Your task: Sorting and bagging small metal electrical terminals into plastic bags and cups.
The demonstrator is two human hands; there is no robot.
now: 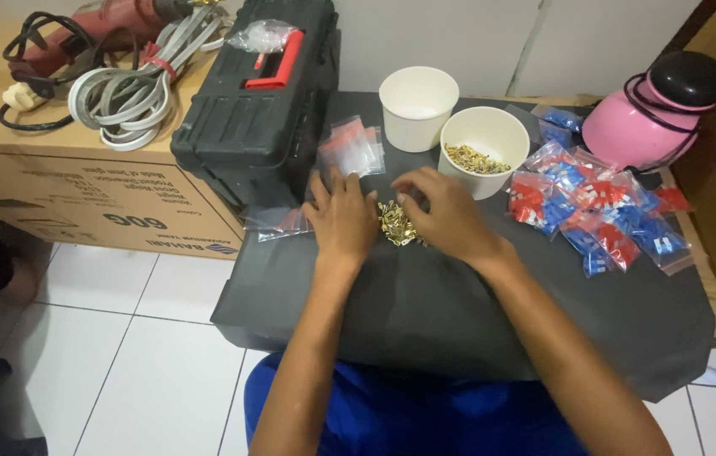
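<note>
A: A black-covered desk [425, 312] stands on white floor tiles [122, 338], a toolbox [261, 110] at its far left corner.

B: Mid-desk, both hands, left [343, 219] and right [447, 215], rest loosely curled, fingertips on a small heap of shiny brass pieces [396, 226].

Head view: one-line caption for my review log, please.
Left hand and right hand sort small brass pieces on a dark mat.

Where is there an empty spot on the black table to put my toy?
The near part of the black table, below both hands, is bare. Crowded: right side with red and blue packets, back with two paper cups and the toolbox.
</note>
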